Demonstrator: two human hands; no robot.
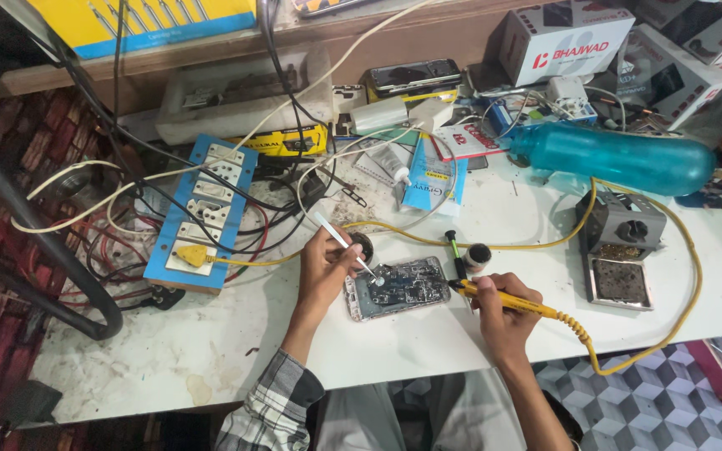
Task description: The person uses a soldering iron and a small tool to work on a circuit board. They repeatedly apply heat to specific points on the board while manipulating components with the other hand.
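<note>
At the frame's centre, the opened phone lies on your desk. Your left grip pinches white tweezers onto it; your right grip clamps the yellow soldering iron just beside.

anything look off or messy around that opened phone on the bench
The opened phone lies askew, its circuit board bare. A teal bottle lies on its side at the back, and tangled cables sprawl over the blue power strip. The white benchtop is stained and scuffed.
</note>
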